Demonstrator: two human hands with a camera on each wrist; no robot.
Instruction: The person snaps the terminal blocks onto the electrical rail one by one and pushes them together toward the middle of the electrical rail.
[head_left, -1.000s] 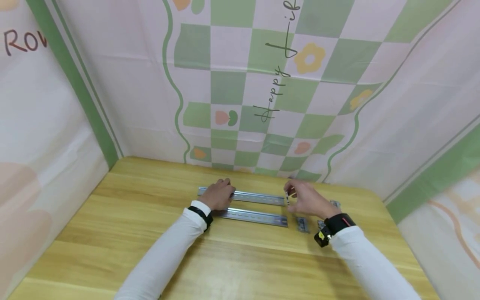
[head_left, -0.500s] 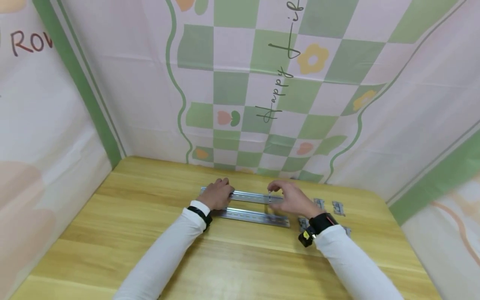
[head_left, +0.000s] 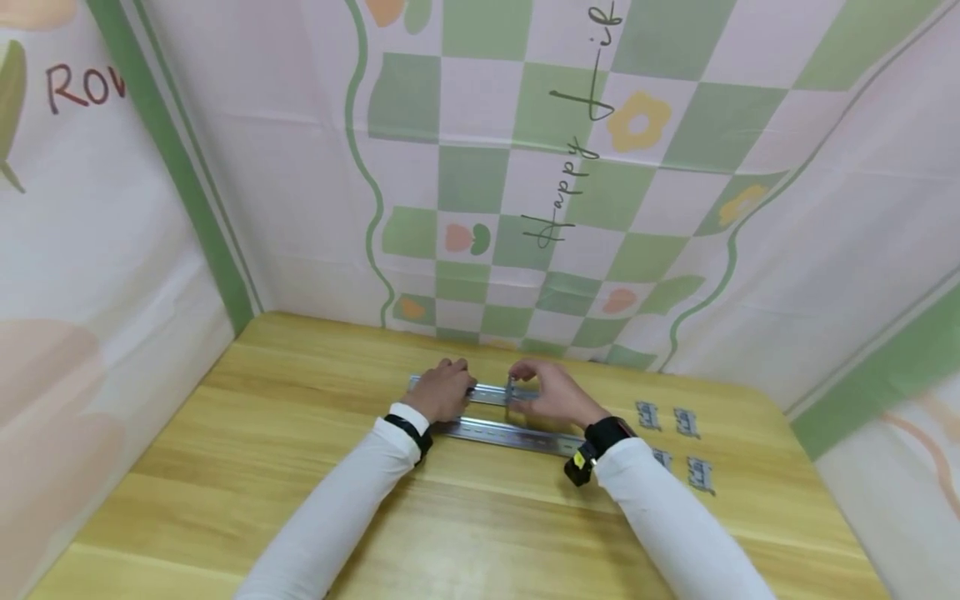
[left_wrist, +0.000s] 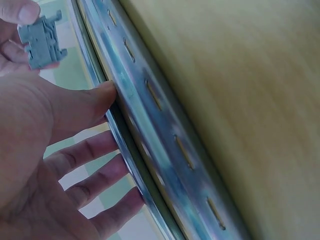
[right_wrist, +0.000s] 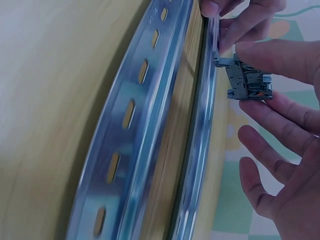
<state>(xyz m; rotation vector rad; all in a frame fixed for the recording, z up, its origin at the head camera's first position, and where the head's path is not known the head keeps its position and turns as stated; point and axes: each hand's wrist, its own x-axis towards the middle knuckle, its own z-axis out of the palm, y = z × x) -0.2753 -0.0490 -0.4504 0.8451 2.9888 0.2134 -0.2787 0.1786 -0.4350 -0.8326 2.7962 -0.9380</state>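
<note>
Two slotted metal DIN rails lie parallel on the table. My left hand (head_left: 444, 390) holds the far rail (head_left: 489, 395), its thumb (left_wrist: 102, 97) on the near edge and its fingers along the other side. Between thumb and fingers my right hand (head_left: 551, 392) pinches a grey terminal block (right_wrist: 248, 80), upright at the far rail, to the right of the left hand. One foot of the block comes close to the rail's edge; whether it touches, I cannot tell. The near rail (head_left: 510, 435) lies in front, its left end behind the left hand and wrist.
Several more terminal blocks (head_left: 686, 422) lie in two rows on the wooden table (head_left: 450, 533) to the right of the rails; the right wrist camera partly covers the front row. A patterned cloth (head_left: 480, 179) hangs behind the table, with more cloth at both sides.
My right hand has carried the terminal block leftward from the far rail's right end to nearer the left hand, uncovering the loose blocks. The left hand stays on the rail.
</note>
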